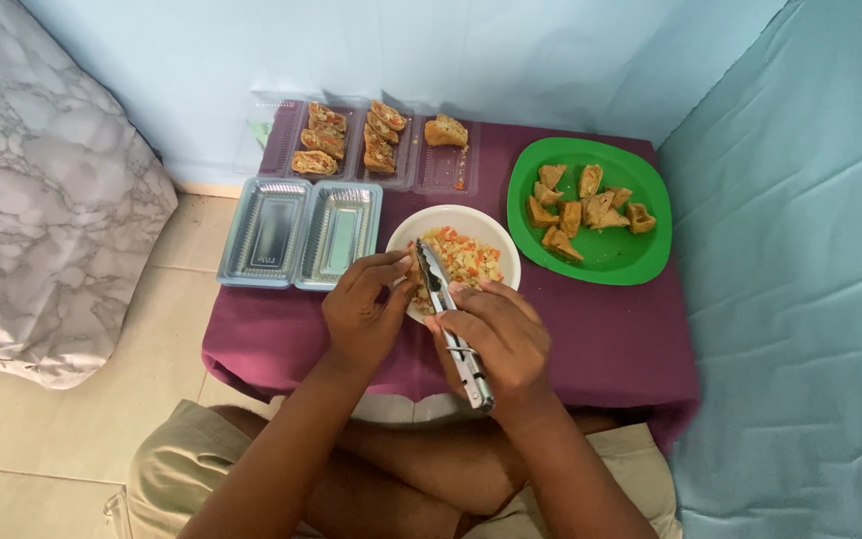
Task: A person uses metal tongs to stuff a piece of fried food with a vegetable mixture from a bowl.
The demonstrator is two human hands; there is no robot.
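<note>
Seated cross-legged on a tiled floor, I work at a low table point(591, 339) draped in a plum cloth, pushed against a pale blue wall. At the table's far right corner sits a round green plate point(641, 255) carrying a loose heap of fried pastry shells, apparently set apart so they stay within reach of my right side. Along the far edge stands a clear plastic tray point(436, 170) with several compartments, stuffed pieces lined up in rows in its middle compartments and one more alone at the right end. Just in front of it, at the left edge, lies an empty clear lid point(296, 235) of two ribbed rectangular wells, upturned and bare; I can make out no label on either package. Nearest me, in the middle of the near edge, is a white bowl point(451, 222) of orange-flecked filling, placed centrally so both hands meet over it. My right hand point(496, 344) is closed around the handle of metal tongs point(441, 289), which point away from me into the bowl, their tips pressed together on what looks like a bit of filling. My left hand point(361, 304) is curled, fingertips pinching a small pastry piece point(414, 269) steady against the tongs at the bowl's near rim.
</note>
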